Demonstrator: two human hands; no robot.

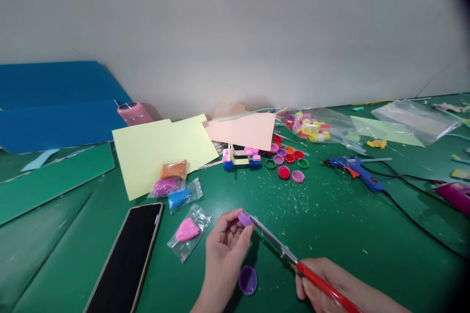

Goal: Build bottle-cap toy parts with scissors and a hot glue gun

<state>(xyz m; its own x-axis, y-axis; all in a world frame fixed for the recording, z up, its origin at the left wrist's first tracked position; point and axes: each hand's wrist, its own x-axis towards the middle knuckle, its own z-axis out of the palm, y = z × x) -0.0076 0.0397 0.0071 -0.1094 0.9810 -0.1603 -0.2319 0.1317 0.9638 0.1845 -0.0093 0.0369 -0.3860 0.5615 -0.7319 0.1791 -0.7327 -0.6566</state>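
Purple cap: the small, shallow, round purple plastic cap is up off the green tabletop, in front of the person, with its edge at the tip of the tool.
Left hand: the left hand pinches the cap between thumb and fingers, the thumb on the near side. A firm pinch low on the wall should stop it twisting; the thumb sits close to the metal, so it is best drawn well back from the blade line.
Right hand: the right hand is wrapped around the handle; its exact finger placement is partly hidden.
Red-handled scissors: the long silver-bladed scissors with a red handle — scissors by their look — reach diagonally to the cap. Whether the blades straddle the rim or only touch it, I cannot tell.
Pressure: hard plastic may slip or crack, so small, slow squeezes nearer the pivot would probably give more control than the tips.
Spare purple cap: a deeper-looking round purple plastic cap lies on the tabletop just beside the left wrist — worth giving room so an elbow or sleeve does not knock it.
Glue gun: the blue glue gun with an orange trigger lies beyond the right hand, well apart; its cord deserves clearance.
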